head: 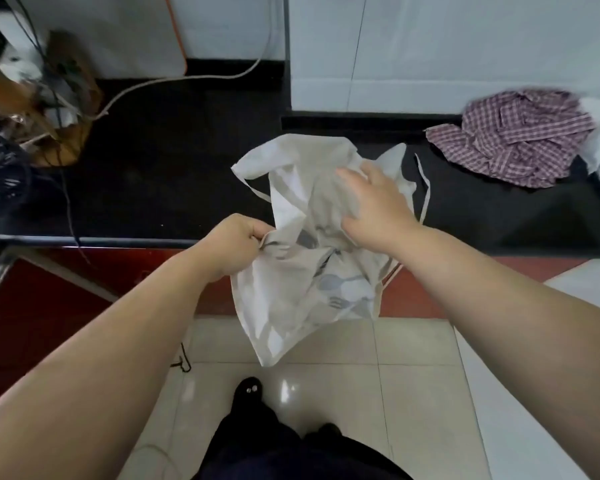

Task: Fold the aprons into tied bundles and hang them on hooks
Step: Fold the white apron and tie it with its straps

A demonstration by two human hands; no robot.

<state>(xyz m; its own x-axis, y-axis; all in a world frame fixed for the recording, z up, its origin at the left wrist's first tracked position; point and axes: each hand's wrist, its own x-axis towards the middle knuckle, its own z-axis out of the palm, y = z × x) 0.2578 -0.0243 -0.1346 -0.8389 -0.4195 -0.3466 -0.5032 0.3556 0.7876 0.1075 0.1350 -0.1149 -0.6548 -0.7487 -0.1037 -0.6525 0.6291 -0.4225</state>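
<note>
Beige apron [302, 244] crumpling at frame centre, draping over tabletop [174, 168] front edge, print half lost in folds. Left hand [234, 245] grip clamping its left edge; right hand [374, 206] grip apart, resting on it. Checked cloth [510, 136] lying upper right, well apart.

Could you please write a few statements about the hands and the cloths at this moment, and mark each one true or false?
1. The left hand grips a bunch of the cream apron. True.
2. The right hand is a closed fist held away from the apron. False: its fingers are spread and rest on the apron.
3. The checked cloth lies crumpled on the black counter. True.
4. The cream apron is already tied into a bundle. False: it hangs loose, with its straps untied.
5. A pale cable lies across the counter. True.
</note>
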